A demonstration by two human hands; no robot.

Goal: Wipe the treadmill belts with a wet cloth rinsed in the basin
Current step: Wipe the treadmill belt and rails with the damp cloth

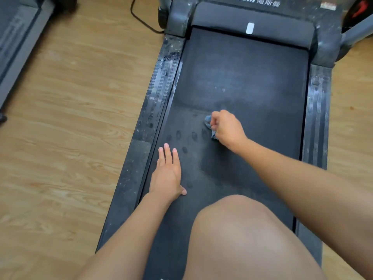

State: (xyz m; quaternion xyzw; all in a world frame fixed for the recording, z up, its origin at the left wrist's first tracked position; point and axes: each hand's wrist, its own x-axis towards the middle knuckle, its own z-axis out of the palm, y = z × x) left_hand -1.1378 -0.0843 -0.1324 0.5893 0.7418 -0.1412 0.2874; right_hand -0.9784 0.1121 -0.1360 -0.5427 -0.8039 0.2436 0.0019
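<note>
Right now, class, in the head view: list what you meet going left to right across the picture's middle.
other treadmill → floor → left rail → left hand → cloth → right hand → right rail

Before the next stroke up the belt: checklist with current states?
1. Grip: right hand holds the cloth bunched in its fist: ok.
2. Contact: cloth touches the belt: ok.
3. Brace: left hand lies flat on the belt, fingers straight: ok.
4. Path: belt ahead free of objects, only a dusty haze: ok.
5. Wetness of the cloth: cannot tell.
6. Reach to the basin: cannot tell, not in view.
</note>
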